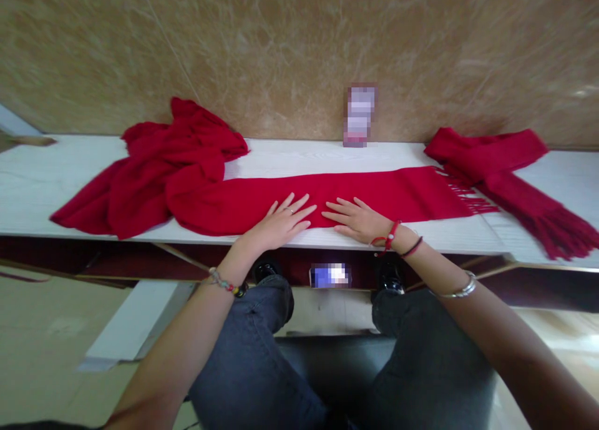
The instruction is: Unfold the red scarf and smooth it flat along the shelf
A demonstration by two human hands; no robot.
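A long red scarf [393, 193] lies flat across the middle of a white table, its fringed end toward the right. My left hand [278, 221] rests on it palm down with fingers spread, a ring on one finger. Just to the right, my right hand [358, 221] also lies flat on the cloth, fingers apart and pointing inward. Neither hand grips anything. At the left the flat strip meets a crumpled heap of red cloth [187, 161]; I cannot tell whether they are one piece. A folded red scarf [496, 155] with a fringe lies at the right.
The narrow white table [290, 152] runs along a brown marbled wall [281, 55]. A blurred-out pinkish object [359, 115] stands against the wall. Below the table edge is another blurred-out, bright rectangular object [330, 275]. A white board or box [135, 324] is on the floor at left.
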